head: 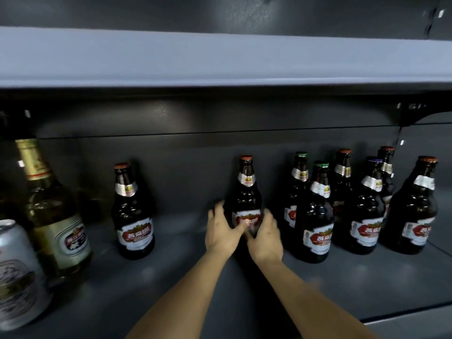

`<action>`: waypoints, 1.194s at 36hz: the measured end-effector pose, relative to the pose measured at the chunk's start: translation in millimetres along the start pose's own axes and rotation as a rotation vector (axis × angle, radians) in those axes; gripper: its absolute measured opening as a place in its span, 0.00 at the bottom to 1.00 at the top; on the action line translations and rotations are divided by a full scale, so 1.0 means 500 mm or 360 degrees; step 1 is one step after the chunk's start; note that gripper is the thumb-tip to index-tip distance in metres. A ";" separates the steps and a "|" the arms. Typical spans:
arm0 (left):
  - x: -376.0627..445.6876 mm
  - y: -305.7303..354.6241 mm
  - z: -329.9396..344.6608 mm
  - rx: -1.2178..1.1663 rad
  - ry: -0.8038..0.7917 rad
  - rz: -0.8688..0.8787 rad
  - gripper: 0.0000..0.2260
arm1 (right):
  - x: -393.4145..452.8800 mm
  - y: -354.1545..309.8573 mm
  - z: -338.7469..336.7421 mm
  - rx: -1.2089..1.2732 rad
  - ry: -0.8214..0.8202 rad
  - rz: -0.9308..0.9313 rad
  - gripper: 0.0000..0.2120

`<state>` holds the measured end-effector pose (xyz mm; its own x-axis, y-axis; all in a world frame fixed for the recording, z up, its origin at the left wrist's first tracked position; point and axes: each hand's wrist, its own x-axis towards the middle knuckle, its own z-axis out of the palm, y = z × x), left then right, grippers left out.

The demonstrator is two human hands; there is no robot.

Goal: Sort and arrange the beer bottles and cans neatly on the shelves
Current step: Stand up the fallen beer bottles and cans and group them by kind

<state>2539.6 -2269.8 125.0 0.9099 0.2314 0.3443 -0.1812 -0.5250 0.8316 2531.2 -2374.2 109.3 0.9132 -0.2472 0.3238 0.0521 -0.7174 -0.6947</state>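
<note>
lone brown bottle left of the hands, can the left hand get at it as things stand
Probably yes. The lone bottle stands apart on bare shelf, nothing between it and the left hand. But that hand, with the right hand, grips the middle bottle and must let go first.

Dim shelf interior (pixel 342 277), lit from above and in front, soft glare seen on the back panel (pixel 166 111), edges bowed by wide-angle distortion, slight blur throughout.

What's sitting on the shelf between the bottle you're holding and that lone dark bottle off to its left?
Nothing: in the head view, only bare shelf lies between the held bottle, gripped by the left hand and right hand, and the lone dark bottle.
</note>
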 end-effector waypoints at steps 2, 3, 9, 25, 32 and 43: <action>-0.016 0.000 -0.031 0.0128 0.0318 0.0116 0.32 | -0.017 -0.017 0.004 -0.0073 0.0307 -0.0063 0.33; -0.022 -0.002 -0.051 0.0196 0.0521 0.0216 0.30 | -0.025 -0.028 0.006 -0.0077 0.0455 -0.0133 0.32; -0.009 -0.040 -0.178 0.0516 0.1222 0.0465 0.30 | -0.064 -0.101 0.043 0.0004 0.0613 -0.0513 0.26; 0.041 -0.181 -0.345 -0.0201 0.0606 -0.0510 0.31 | -0.140 -0.217 0.158 -0.0166 -0.0394 -0.0582 0.22; -0.002 -0.127 -0.303 -0.0221 0.0503 -0.0395 0.27 | -0.136 -0.190 0.128 0.0005 -0.0509 -0.0520 0.36; -0.088 -0.003 -0.133 -0.0484 0.0190 -0.0224 0.28 | -0.146 -0.096 0.002 0.0199 -0.0274 -0.0297 0.32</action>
<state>2475.0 -2224.6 137.6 0.8870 0.3877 0.2510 -0.1765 -0.2176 0.9599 2462.6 -2321.0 118.4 0.9379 0.0033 0.3470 0.2652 -0.6516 -0.7107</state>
